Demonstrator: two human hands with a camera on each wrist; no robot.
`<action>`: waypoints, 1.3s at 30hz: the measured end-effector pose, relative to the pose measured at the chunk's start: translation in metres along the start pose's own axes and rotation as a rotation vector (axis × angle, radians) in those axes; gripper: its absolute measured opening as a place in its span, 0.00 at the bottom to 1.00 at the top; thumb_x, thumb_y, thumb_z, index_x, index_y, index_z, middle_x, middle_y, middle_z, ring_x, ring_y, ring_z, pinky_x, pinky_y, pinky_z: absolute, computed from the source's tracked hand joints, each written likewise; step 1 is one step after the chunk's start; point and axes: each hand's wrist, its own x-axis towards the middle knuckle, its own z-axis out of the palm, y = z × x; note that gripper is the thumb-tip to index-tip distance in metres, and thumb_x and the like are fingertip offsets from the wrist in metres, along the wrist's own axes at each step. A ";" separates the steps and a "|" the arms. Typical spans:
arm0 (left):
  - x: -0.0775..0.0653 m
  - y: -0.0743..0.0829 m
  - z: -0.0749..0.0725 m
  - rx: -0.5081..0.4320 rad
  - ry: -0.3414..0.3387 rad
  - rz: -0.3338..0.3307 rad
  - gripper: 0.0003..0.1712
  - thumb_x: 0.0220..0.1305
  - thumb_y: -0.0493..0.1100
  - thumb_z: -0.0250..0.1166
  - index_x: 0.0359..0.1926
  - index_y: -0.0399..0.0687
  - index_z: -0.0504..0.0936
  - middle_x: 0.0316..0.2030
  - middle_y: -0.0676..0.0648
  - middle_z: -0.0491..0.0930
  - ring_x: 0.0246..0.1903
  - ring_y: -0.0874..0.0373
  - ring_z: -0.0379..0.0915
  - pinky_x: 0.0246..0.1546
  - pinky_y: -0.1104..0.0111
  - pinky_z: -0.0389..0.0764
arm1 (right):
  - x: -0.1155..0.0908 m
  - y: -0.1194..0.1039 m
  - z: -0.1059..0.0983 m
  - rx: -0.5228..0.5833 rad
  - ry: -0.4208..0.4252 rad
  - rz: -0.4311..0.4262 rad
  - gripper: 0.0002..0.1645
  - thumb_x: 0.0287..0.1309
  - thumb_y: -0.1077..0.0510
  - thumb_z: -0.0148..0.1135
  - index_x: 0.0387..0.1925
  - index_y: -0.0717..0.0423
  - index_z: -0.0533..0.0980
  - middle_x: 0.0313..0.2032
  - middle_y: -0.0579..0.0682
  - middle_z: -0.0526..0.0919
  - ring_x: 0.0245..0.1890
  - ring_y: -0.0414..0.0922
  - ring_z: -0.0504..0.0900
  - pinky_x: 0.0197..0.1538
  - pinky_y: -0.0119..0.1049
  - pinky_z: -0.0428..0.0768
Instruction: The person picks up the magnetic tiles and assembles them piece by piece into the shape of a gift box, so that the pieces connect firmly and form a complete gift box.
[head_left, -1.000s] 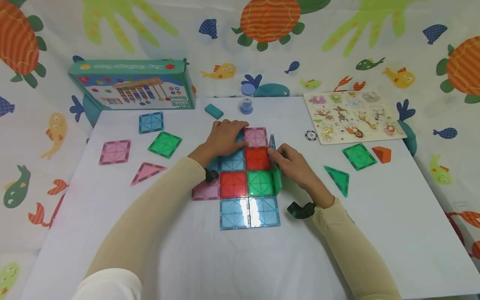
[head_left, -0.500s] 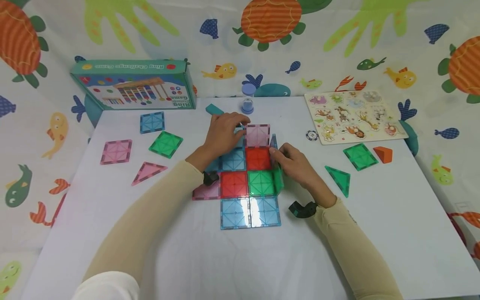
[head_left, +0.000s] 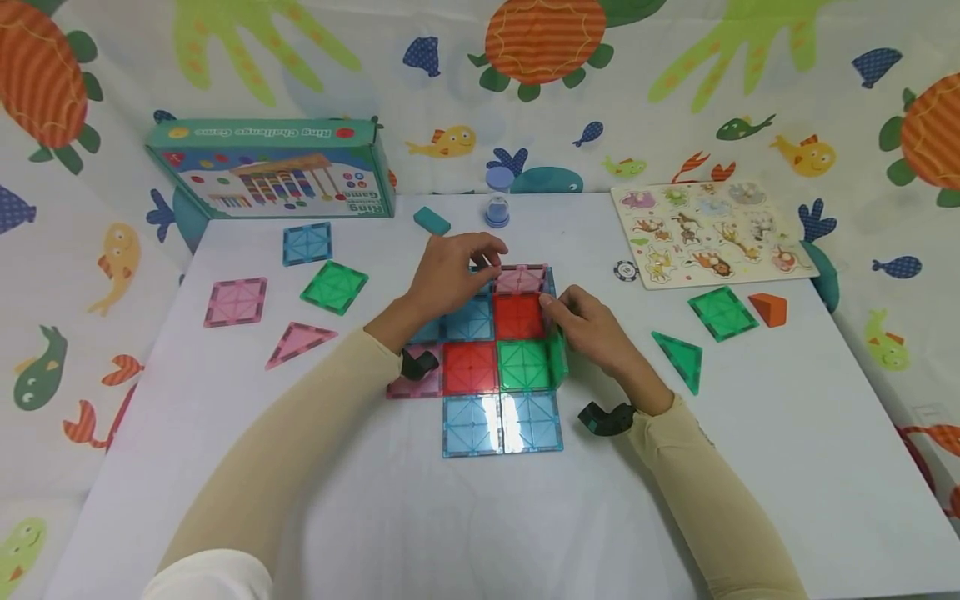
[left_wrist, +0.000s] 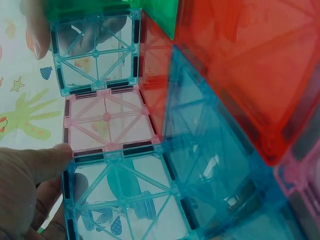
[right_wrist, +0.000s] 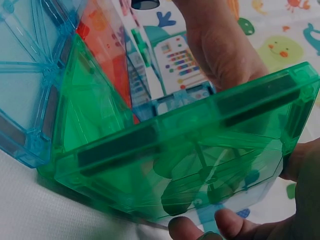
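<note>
Square magnetic tiles lie joined flat on the table, among them a red tile (head_left: 517,318) and a green tile (head_left: 523,367). At their back a pink tile (left_wrist: 100,122) stands upright between one blue tile (left_wrist: 125,200) and another blue tile (left_wrist: 95,50). My left hand (head_left: 450,268) grips the left blue tile's edge, thumb close to the pink corner, other fingers behind. My right hand (head_left: 585,321) pinches the right-hand blue tile by its edge, fingers showing through it. An upright green tile (right_wrist: 200,120) adjoins it, near that hand's fingertips.
Loose square and triangular tiles lie left and right, including a pink triangle (head_left: 300,343) and a green triangle (head_left: 681,360). Along the back stand a game box (head_left: 270,167) and an hourglass (head_left: 497,200). A teal block (head_left: 432,221), puzzle board (head_left: 712,233) and orange wedge (head_left: 768,310) are nearby.
The pink tile has swung up from lying flat to standing against the right blue tile. My left hand has risen and shifted slightly right. My right hand has hardly moved.
</note>
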 end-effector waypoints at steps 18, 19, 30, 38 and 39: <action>-0.137 -0.014 -0.060 0.127 -0.026 -0.409 0.24 0.61 0.53 0.64 0.54 0.46 0.79 0.48 0.44 0.73 0.45 0.50 0.69 0.43 0.53 0.72 | -0.024 0.026 -0.005 0.060 0.031 -0.015 0.33 0.68 0.34 0.37 0.48 0.58 0.70 0.35 0.58 0.79 0.29 0.52 0.74 0.33 0.40 0.72; -0.148 -0.013 -0.059 0.133 -0.044 -0.433 0.26 0.60 0.53 0.64 0.55 0.44 0.78 0.48 0.43 0.72 0.44 0.50 0.69 0.42 0.54 0.73 | -0.028 0.030 -0.005 0.060 0.038 -0.037 0.31 0.69 0.36 0.38 0.49 0.58 0.71 0.35 0.58 0.79 0.29 0.52 0.74 0.33 0.39 0.73; -0.180 0.001 -0.037 0.186 -0.039 -0.391 0.34 0.57 0.52 0.67 0.60 0.37 0.73 0.48 0.41 0.69 0.45 0.50 0.66 0.38 0.57 0.73 | -0.055 0.040 0.007 -0.297 0.049 -0.291 0.16 0.64 0.62 0.53 0.50 0.60 0.79 0.26 0.46 0.72 0.25 0.42 0.68 0.27 0.33 0.67; -0.182 -0.003 -0.037 -0.103 -0.026 -0.572 0.33 0.64 0.55 0.60 0.63 0.40 0.71 0.50 0.43 0.66 0.52 0.51 0.62 0.47 0.56 0.73 | -0.051 0.040 0.009 -0.274 0.032 -0.339 0.15 0.60 0.66 0.57 0.48 0.60 0.81 0.23 0.44 0.71 0.23 0.40 0.67 0.24 0.31 0.66; -0.182 -0.003 -0.037 -0.130 -0.020 -0.588 0.33 0.64 0.55 0.60 0.63 0.41 0.71 0.51 0.44 0.66 0.53 0.52 0.62 0.48 0.55 0.73 | -0.051 0.040 0.009 -0.271 0.030 -0.337 0.15 0.60 0.66 0.57 0.47 0.60 0.81 0.23 0.44 0.71 0.23 0.40 0.67 0.24 0.31 0.66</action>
